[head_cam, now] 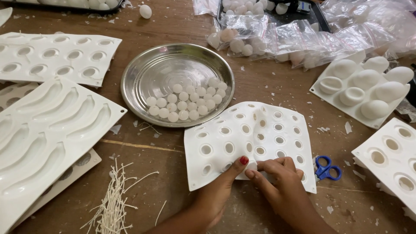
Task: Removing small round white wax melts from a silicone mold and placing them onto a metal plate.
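Left hand [219, 190]: yours, thumb pressed on the near edge of the white flexible silicone mould sheet with round cavities [251, 138].
Right hand [281, 175]: yours, fingers curled, pinching that same near edge just beside the left thumb.
Mould sheet: lies buckled on the brown wooden desk [173, 26], centre, its far edge just beside the round shiny metal dish of small white balls [177, 84].
Edges: blue-handled scissors [327, 169] touch the sheet's right edge; a bundle of white wicks [113, 203] lies left of your hands.
Open room: bare desk between wicks and sheet.
Packages: clear plastic bags of white balls [277, 37], far right.
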